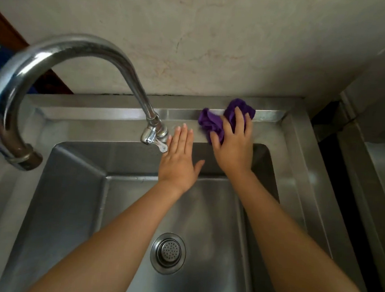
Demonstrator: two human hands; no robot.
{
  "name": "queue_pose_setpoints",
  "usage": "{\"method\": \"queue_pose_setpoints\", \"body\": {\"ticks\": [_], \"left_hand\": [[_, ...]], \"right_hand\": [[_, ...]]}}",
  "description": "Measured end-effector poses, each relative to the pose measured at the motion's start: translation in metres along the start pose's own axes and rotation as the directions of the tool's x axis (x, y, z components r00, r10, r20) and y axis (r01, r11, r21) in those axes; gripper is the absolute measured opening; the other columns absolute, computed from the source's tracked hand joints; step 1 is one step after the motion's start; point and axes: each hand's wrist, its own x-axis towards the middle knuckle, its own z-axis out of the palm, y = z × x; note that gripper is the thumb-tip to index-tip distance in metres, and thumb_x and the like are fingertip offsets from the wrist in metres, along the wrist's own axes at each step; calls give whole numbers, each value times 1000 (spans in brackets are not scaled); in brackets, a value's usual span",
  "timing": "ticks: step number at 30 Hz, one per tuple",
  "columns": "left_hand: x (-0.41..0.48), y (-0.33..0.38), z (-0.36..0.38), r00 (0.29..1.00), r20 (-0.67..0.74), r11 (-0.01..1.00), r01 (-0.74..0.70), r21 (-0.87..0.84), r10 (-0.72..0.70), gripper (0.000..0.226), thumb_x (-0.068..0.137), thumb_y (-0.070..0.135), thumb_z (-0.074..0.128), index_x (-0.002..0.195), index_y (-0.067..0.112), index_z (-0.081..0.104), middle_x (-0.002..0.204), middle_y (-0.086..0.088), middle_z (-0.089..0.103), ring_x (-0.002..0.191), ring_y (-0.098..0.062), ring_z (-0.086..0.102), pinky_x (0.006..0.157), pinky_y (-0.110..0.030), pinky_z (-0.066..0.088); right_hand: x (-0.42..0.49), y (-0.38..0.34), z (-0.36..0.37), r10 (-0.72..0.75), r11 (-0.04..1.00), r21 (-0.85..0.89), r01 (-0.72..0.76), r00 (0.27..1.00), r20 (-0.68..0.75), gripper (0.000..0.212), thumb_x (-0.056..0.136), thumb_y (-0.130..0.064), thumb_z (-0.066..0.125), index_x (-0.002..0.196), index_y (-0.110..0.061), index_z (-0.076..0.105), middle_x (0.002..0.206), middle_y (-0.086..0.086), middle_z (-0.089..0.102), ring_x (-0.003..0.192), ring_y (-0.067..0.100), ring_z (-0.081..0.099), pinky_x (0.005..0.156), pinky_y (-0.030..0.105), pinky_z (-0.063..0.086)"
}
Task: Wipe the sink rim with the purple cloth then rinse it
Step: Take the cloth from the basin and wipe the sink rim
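- My right hand (233,144) presses the crumpled purple cloth (214,122) onto the far rim of the steel sink (119,126), right of the tap; its grip is spread flat over the cloth, fingers curled on it only a little.
- My left hand (178,161) lies open and flat, holding nothing, fingertips on the far rim just beside the gooseneck faucet (79,51) base.
- The drain strainer (168,253) sits in the basin nearer me, between my forearms.
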Motion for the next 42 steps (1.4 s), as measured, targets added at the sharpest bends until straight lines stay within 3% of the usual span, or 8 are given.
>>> {"method": "queue_pose_setpoints", "body": {"ticks": [7,11,14,17,26,30,37,42], "left_hand": [[-10,-8,-5,994,-32,990,-110,-86,107,75,94,43,42,148,12,2,158,-7,-6,144,-20,-12,116,-32,-9],[-36,-35,-4,981,-39,978,-191,-87,189,69,89,35,55,146,10,25,156,-9,16,144,-25,15,116,-35,13],[-51,-63,-6,987,-48,983,-156,-94,152,62,88,37,46,142,8,34,151,-11,32,139,-27,30,114,-40,25],[-59,-84,-12,995,-88,992,-65,-111,56,63,87,38,35,141,6,36,148,-12,36,137,-28,33,112,-40,29],[-38,-99,-20,998,-50,1000,26,1,-26,73,93,38,43,148,5,8,158,-11,4,145,-22,-5,116,-30,-7],[-39,-95,-20,997,-56,999,47,-14,-48,77,92,41,47,148,5,9,158,-10,3,146,-21,-6,118,-31,-2],[-40,-96,-16,998,-5,998,60,5,-60,83,91,49,42,148,6,0,158,-9,-7,145,-22,-11,119,-35,-3],[-41,-108,-15,999,-26,994,23,103,-21,81,83,58,13,148,11,6,158,-6,3,144,-17,-6,117,-38,-8]], "right_hand": [[-18,5,-13,-18,996,-83,20,1000,21,39,90,-34,53,123,-12,54,144,14,38,133,37,30,104,45,38],[2,-21,-20,80,997,5,-80,997,-20,41,92,-36,50,122,-9,54,135,16,42,121,35,36,101,42,37],[13,-52,-11,-49,991,124,41,997,60,47,89,-31,55,135,-24,43,132,14,43,119,34,35,100,42,35],[14,-71,8,-178,984,14,177,977,116,39,89,-28,55,128,-29,54,129,11,46,115,36,37,99,45,30],[-5,-48,1,-307,944,-89,318,944,126,34,88,-24,56,121,-23,60,123,11,50,111,37,41,94,46,39],[17,-56,3,-126,991,-34,128,991,43,33,91,-23,54,123,-21,60,124,14,50,112,38,39,96,48,39],[-2,-69,22,-280,957,-58,283,959,55,33,86,-29,59,118,-24,60,125,9,52,111,36,43,88,43,39],[-3,-31,8,-276,959,-47,278,960,41,37,84,-32,60,120,-24,60,126,10,52,111,35,43,90,43,42]]}}
